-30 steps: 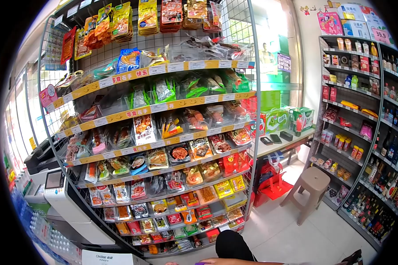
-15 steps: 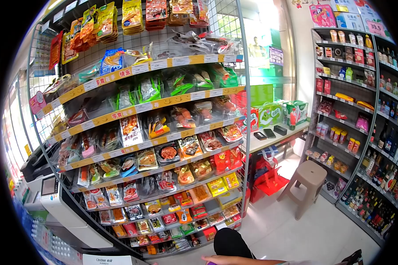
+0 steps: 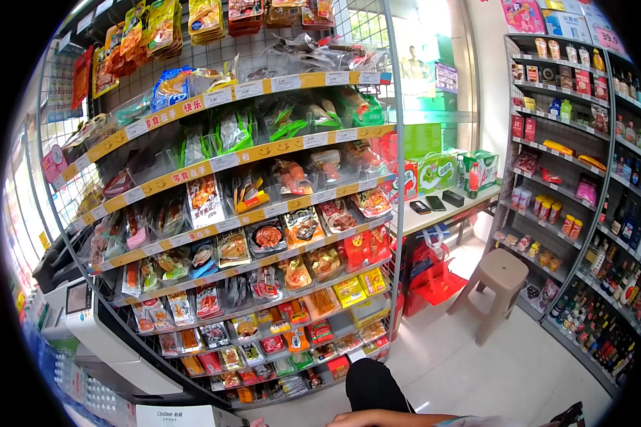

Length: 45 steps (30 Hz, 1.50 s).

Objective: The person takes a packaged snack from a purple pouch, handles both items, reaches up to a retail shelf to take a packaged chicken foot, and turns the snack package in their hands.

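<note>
My right hand (image 3: 360, 418) shows at the bottom edge, beside my dark-clothed knee (image 3: 374, 388); its forearm comes in from the right. The frame cuts off its fingers, so whether it holds anything is hidden. A small bit of my left hand (image 3: 258, 423) peeks in at the bottom, near a white Cestbon carton (image 3: 174, 415). Most of that hand lies outside the view. In front of me stands a tall wire snack rack (image 3: 260, 211) with several tiers of packaged food.
A beige plastic stool (image 3: 495, 274) stands at right, near a side table (image 3: 470, 207) with phones and boxes. A red bag (image 3: 438, 282) sits below it. Shelves of bottles (image 3: 584, 206) line the far right. At left is a white machine (image 3: 96, 331).
The view has tilted down slightly, so the rack sits higher. A bit of my left hand has come into view. The purple thing by my right hand has dropped out of sight.
</note>
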Motion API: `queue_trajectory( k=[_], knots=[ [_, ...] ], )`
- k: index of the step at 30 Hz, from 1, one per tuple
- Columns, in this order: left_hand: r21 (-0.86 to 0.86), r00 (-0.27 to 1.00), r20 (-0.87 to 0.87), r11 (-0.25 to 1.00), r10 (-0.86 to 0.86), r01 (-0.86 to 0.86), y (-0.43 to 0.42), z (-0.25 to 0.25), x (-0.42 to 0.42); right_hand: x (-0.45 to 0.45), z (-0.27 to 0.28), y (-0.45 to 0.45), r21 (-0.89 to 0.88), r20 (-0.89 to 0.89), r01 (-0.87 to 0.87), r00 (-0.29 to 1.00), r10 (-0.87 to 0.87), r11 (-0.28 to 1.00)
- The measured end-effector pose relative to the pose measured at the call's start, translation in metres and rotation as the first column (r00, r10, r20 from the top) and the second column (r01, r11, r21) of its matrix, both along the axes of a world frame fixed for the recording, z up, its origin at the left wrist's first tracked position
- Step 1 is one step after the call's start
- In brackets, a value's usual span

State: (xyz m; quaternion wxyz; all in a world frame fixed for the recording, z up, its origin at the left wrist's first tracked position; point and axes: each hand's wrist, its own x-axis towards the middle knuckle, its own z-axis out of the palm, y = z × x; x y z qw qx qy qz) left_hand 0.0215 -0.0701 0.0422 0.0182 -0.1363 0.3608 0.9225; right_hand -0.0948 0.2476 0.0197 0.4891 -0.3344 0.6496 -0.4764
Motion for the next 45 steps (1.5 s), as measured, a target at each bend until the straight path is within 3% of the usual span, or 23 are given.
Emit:
queue_trajectory(
  k=[3, 11, 18, 20, 24, 26, 29, 33, 36, 38, 42, 44, 45],
  knots=[
    [0.005, 0.998, 0.031, 0.998, 0.059, -0.059, 0.011, 0.019, 0.005, 0.003, -0.008, 0.0, 0.006, 0.007, -0.025, 1.0, 0.025, 1.0],
    [0.015, 0.995, -0.095, 0.999, -0.039, 0.041, 0.002, 0.0, -0.004, 0.002, -0.006, 0.004, 0.062, -0.026, -0.012, 1.0, 0.014, 0.998],
    [-0.023, 0.999, -0.034, 1.0, 0.008, -0.009, 0.013, 0.012, 0.003, 0.004, 0.002, 0.005, 0.081, -0.097, -0.059, 0.993, 0.066, 0.995],
    [-0.222, 0.986, 0.035, 0.963, 0.166, -0.154, 0.035, 0.044, 0.014, 0.007, 0.014, 0.005, 0.099, -0.098, -0.067, 0.992, 0.076, 0.993],
    [-0.103, 0.996, 0.053, 0.992, 0.078, -0.072, 0.011, 0.01, 0.002, 0.009, 0.04, 0.005, 0.144, -0.093, -0.082, 0.991, 0.096, 0.986],
    [-0.107, 0.996, -0.074, 0.993, -0.049, 0.041, -0.001, -0.01, -0.001, 0.011, 0.053, 0.005, 0.169, -0.093, -0.084, 0.99, 0.101, 0.982],
    [-0.085, 0.997, -0.061, 0.996, -0.036, 0.031, 0.001, -0.007, -0.002, 0.011, 0.075, 0.004, 0.16, -0.047, -0.168, 0.983, 0.178, 0.973],
    [-0.028, 0.998, -0.062, 1.0, -0.007, 0.006, 0.0, -0.013, -0.004, 0.009, 0.08, 0.004, 0.157, -0.035, -0.132, 0.99, 0.139, 0.979],
    [-0.032, 0.996, -0.09, 0.999, 0.006, -0.009, -0.007, -0.032, -0.005, 0.006, 0.049, 0.001, 0.101, -0.063, -0.026, 0.997, 0.033, 0.994],
    [-0.008, 0.986, -0.159, 0.999, -0.037, 0.036, -0.014, -0.044, -0.007, 0.003, 0.029, -0.003, -0.11, 0.026, 0.068, 0.998, -0.065, 0.992],
    [-0.004, 0.99, -0.14, 1.0, -0.029, 0.029, -0.019, -0.058, -0.009, -0.004, 0.017, -0.003, -0.177, 0.148, 0.212, 0.971, -0.187, 0.961],
    [-0.009, 0.992, -0.124, 1.0, -0.03, 0.029, -0.021, -0.063, -0.009, -0.007, 0.015, -0.001, -0.258, 0.131, 0.194, 0.978, -0.164, 0.946],
    [-0.008, 0.992, -0.122, 1.0, -0.03, 0.029, -0.023, -0.064, -0.008, -0.004, 0.029, 0.0, -0.326, 0.305, 0.319, 0.926, -0.221, 0.89]
  ],
)
